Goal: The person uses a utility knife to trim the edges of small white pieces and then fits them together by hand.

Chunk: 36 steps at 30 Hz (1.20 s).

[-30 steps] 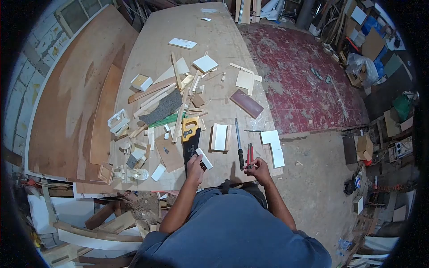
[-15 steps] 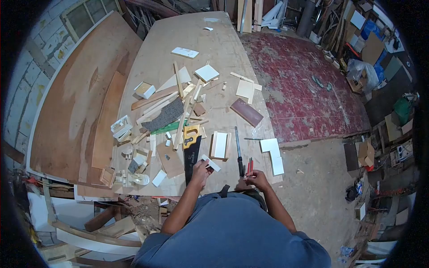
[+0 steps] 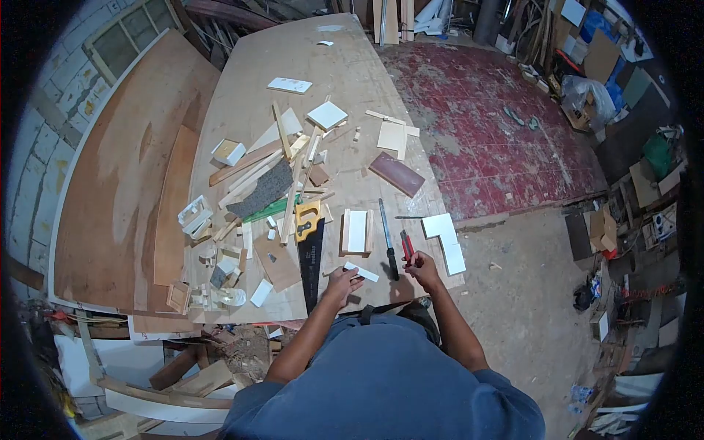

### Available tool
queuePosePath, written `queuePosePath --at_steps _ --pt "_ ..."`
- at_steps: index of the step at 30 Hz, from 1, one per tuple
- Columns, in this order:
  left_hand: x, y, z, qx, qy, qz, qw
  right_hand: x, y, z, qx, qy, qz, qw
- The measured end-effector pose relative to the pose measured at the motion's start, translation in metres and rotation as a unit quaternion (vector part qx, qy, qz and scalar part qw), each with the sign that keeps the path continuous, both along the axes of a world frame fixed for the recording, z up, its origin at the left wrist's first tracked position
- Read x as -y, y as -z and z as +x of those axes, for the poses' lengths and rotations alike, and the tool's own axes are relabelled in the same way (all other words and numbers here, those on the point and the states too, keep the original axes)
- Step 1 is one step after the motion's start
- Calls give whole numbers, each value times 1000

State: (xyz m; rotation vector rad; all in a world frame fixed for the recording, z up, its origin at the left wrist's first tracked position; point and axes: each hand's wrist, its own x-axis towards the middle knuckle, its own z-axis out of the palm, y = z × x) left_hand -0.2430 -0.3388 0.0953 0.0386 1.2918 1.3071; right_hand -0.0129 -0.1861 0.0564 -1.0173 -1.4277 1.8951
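Near the table's front edge, my left hand (image 3: 342,285) is closed on a small white board piece (image 3: 364,273), which sticks out to the right of the fingers. My right hand (image 3: 424,271) grips a red utility knife (image 3: 407,243), its tip pointing up and away from me. Between the hands lies a file with a black handle (image 3: 391,260). A hand saw with a yellow handle (image 3: 309,253) rests just left of my left hand. Beyond the white piece is a small wooden assembly with a white panel (image 3: 356,232).
Wood strips, offcuts and a grey abrasive sheet (image 3: 265,189) are heaped on the table's left half. A brown block (image 3: 397,174) lies farther back. White boards (image 3: 445,242) sit at the right edge. A large plywood sheet (image 3: 121,191) leans along the left.
My right hand has lifted the red utility knife slightly away from my body. The white piece in my left hand has shifted right and lies at a flatter angle. The view has turned slightly.
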Motion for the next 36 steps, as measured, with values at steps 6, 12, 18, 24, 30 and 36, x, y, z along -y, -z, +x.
queuePosePath --at_steps 6,12,18,24,30,36 --pt "1 0 7 -33 31 -11 999 12 -14 -1 11 -11 -2 1000" --pt "-5 0 8 -56 62 18 996 22 -38 -4 19 -28 -31 999" --pt "-1 6 6 15 54 -7 998 18 30 8 127 76 -137 979" --pt "7 35 0 17 56 -27 998 3 14 -1 260 93 99 956" --pt "-11 44 -15 57 11 10 998 12 -17 -46 195 -87 -13 977" --pt "-32 63 -27 -15 -11 -24 1000 12 19 -85 112 -54 -117 985"
